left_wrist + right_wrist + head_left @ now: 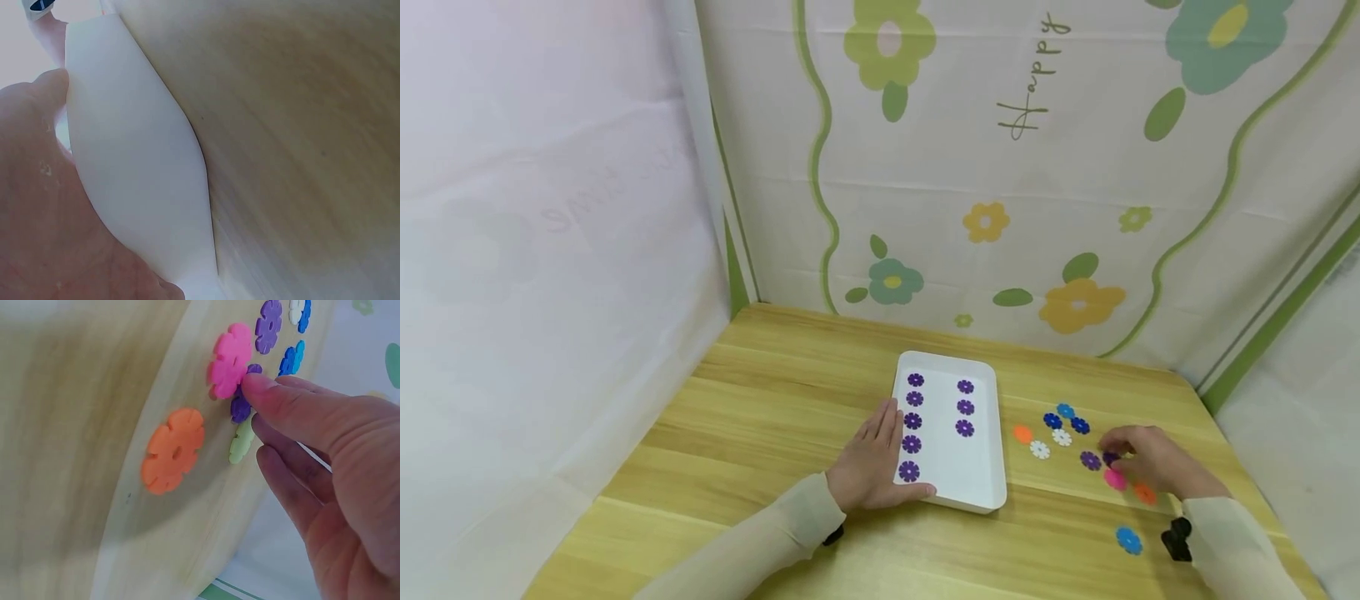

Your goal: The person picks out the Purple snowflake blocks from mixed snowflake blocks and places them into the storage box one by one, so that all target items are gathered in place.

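A white tray (951, 467) lies on the table, holding purple flower-shaped discs: a longer column (912, 421) at its left and three discs (966, 407) at its right. Against the tray's left side and near corner rests my left hand (868, 462), fingers straight and thumb along the near rim; the left wrist view shows its palm beside the tray wall (137, 156). My right hand (1153, 458) pinches a dark purple flower disc (240, 406) low over the table, partly hidden by the thumb. Beside it lie a pink disc (230, 360) and another purple disc (269, 326).
Loose discs lie right of the tray: orange (1023, 434), white (1040, 450), dark blue (1053, 421), and light blue (1065, 411). Another orange disc (174, 451) and a light blue one (1129, 540) are nearer. A pale green disc (241, 440) shows below the right fingers. Printed cloth surrounds the table.
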Tool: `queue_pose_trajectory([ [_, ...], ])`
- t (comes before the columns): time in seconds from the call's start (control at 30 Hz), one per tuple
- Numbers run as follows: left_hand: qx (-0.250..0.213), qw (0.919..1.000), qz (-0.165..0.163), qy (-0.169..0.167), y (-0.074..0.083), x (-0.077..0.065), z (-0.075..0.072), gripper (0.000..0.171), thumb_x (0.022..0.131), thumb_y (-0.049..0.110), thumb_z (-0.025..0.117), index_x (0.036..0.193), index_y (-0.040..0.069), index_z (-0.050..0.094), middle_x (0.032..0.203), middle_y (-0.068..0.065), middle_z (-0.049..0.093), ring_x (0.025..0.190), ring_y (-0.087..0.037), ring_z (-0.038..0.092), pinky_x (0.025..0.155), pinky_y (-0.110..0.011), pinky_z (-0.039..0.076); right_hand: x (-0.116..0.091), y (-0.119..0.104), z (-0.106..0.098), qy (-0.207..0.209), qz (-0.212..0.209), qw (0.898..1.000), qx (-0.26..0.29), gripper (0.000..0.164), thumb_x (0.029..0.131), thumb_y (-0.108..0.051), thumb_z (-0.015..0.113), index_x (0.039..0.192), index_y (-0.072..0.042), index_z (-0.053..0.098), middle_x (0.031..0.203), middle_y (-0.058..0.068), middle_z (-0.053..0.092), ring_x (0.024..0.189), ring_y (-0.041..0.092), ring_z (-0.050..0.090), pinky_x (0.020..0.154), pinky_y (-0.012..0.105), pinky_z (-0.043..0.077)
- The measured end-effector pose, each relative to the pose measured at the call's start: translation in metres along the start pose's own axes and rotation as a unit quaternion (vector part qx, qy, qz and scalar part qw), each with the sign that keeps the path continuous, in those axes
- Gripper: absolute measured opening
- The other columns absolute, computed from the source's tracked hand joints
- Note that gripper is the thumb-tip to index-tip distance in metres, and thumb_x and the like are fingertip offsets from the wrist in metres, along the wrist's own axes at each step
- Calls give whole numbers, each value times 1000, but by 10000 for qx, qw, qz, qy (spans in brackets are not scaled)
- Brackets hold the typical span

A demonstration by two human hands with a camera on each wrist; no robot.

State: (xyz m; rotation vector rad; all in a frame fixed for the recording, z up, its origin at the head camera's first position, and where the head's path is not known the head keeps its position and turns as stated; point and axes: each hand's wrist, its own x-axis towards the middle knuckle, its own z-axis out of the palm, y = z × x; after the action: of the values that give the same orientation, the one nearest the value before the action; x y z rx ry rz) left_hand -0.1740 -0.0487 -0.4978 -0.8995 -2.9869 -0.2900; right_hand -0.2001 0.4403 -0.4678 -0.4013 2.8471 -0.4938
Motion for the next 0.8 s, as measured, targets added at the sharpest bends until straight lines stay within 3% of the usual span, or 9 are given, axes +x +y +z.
queue_pose_trajectory([
  [0.17, 21, 10000, 4, -8, 2, -2, -4, 124, 91, 89, 44, 163, -9, 25, 174, -29, 16, 163, -43, 19, 130, -50, 31, 5, 6, 0, -80, 112, 9992, 385, 22, 90, 2, 78, 111, -1, 74, 97, 3, 74, 85, 11, 67, 73, 27, 60],
  [0.27, -1, 10000, 16, 51, 2, -2, -4, 122, 92, 88, 41, 163, -9, 26, 173, -30, 18, 163, -44, 21, 130, -51, 32, 8, 8, -2, -197, 191, 9977, 621, 18, 91, -4, 80, 107, -2, 73, 93, 1, 73, 81, 7, 65, 71, 24, 59],
  [0.4, -63, 10000, 46, 41, 3, -3, -6, 122, 92, 88, 43, 162, -11, 27, 173, -31, 19, 162, -44, 22, 129, -52, 33, 10, 9, -4, -320, -1, 9971, 686, 11, 93, -13, 81, 99, -7, 74, 90, 0, 74, 78, 5, 64, 70, 22, 57],
  [0.53, -3, 10000, 45, -42, 3, -3, -6, 124, 91, 89, 43, 163, -10, 24, 174, -30, 15, 163, -43, 19, 130, -51, 32, 14, 6, -12, -351, -183, 9976, 573, 3, 95, -13, 78, 92, -12, 78, 91, -1, 77, 75, 3, 62, 67, 21, 54],
  [0.8, 122, 9999, -8, 7, -1, 1, 4, 126, 89, 91, 44, 165, -7, 21, 175, -28, 11, 164, -42, 15, 130, -50, 30, 27, -12, -37, -373, -404, 9984, 130, 16, 102, -11, 68, 93, -15, 79, 88, -4, 75, 73, 6, 61, 65, 23, 51],
])
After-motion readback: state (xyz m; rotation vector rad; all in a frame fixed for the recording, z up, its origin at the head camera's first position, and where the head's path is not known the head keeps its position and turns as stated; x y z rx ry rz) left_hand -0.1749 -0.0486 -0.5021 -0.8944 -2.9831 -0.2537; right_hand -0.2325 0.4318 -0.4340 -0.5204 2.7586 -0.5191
